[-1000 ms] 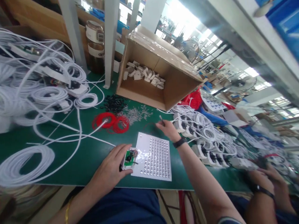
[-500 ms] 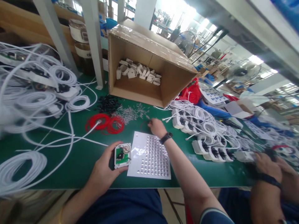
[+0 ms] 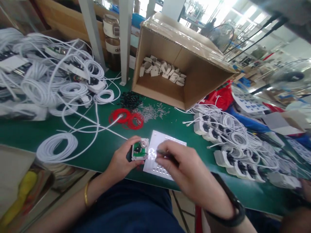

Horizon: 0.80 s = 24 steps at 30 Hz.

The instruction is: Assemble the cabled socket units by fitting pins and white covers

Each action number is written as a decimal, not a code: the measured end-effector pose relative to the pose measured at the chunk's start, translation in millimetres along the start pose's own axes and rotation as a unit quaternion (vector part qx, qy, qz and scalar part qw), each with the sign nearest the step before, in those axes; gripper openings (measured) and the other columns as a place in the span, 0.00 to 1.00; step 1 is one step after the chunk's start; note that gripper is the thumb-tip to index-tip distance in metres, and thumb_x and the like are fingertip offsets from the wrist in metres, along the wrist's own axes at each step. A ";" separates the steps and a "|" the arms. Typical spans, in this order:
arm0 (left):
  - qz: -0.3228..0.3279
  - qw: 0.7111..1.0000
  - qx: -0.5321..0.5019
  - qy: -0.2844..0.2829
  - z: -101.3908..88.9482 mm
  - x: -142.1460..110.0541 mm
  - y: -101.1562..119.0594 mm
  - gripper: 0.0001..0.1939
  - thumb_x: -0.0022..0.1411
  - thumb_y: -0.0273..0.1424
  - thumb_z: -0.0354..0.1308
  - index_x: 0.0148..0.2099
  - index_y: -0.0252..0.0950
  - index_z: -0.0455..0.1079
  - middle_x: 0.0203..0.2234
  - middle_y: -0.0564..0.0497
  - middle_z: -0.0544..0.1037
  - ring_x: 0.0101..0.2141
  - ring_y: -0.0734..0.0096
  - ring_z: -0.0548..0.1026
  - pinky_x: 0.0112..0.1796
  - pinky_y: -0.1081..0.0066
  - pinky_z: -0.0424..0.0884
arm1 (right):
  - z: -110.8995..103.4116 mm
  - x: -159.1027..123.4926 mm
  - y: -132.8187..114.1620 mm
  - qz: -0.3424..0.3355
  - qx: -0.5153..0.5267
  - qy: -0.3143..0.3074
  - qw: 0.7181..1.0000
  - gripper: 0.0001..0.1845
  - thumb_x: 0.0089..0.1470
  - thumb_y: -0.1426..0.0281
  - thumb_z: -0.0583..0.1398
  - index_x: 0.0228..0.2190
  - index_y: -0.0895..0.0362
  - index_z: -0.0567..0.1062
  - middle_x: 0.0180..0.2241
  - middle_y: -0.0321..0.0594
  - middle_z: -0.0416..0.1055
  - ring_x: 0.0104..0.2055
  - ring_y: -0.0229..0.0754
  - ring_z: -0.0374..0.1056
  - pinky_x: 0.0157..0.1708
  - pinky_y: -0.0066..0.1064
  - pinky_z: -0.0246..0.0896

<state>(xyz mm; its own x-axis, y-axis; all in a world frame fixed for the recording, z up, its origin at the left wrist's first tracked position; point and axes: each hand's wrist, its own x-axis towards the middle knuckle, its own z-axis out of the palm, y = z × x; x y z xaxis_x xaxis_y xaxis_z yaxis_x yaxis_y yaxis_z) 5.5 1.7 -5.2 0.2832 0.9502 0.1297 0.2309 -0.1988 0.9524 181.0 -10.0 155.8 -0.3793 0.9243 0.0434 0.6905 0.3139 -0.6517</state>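
My left hand (image 3: 123, 157) is closed around the edges of a small white square housing (image 3: 140, 149), its open side facing up. Inside it sit a green circuit board with a dark part and a coil of thin wire. Just right of the housing, my right hand (image 3: 181, 165) is pinched above a white sheet (image 3: 154, 142) that carries rows of small clear domes. Something thin and dark shows at its fingertips, too blurred to name. Part of the sheet is hidden under this hand.
Red wire coils (image 3: 136, 121), small metal pins (image 3: 152, 111) and black pieces (image 3: 130, 99) lie behind the sheet. A cardboard box (image 3: 160, 89) with white parts stands at the back. Cabled white units (image 3: 227, 159) line the right; white cable coils (image 3: 57, 147) fill the left. A co-worker's hand (image 3: 306, 187) shows far right.
My right hand has come back from beside the metal pins to over the sheet, near the housing. My left hand still holds the housing. The view has swung left.
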 end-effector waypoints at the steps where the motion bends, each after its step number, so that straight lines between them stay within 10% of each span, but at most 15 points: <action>1: 0.006 1.000 0.000 0.001 -0.5 -0.2 -0.8 0.30 0.51 0.36 0.64 0.56 0.40 0.61 0.54 0.45 0.69 0.53 0.58 0.69 0.53 0.59 0.67 | 11.5 -2.8 -2.9 0.005 0.010 -0.023 1.000 0.05 0.57 0.72 0.56 0.29 0.52 0.66 0.26 0.34 0.69 0.26 0.37 0.64 0.24 0.26 0.55; 7: 0.044 0.999 0.002 0.003 -1.2 -0.6 -3.2 0.26 0.54 0.37 0.62 0.54 0.38 0.62 0.53 0.44 0.69 0.54 0.59 0.67 0.55 0.59 0.63 | 63.3 6.1 15.8 0.053 0.004 -0.014 0.998 0.04 0.56 0.75 0.56 0.31 0.55 0.69 0.31 0.37 0.72 0.31 0.40 0.67 0.30 0.28 0.56; 24: 0.067 0.998 -0.014 0.011 -2.2 1.6 -2.2 0.31 0.47 0.35 0.68 0.53 0.40 0.63 0.51 0.44 0.70 0.52 0.58 0.69 0.54 0.58 0.66 | 47.9 27.0 51.9 0.067 0.010 0.000 0.998 0.05 0.54 0.78 0.58 0.28 0.58 0.69 0.28 0.37 0.67 0.31 0.39 0.63 0.31 0.28 0.52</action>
<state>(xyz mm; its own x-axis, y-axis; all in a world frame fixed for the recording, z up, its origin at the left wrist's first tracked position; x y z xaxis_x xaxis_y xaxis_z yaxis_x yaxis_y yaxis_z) 3.4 4.2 -6.5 0.2890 0.9208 0.2619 0.1668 -0.3178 0.9334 177.1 20.8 86.9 -0.2856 0.9573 -0.0451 0.7226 0.1842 -0.6663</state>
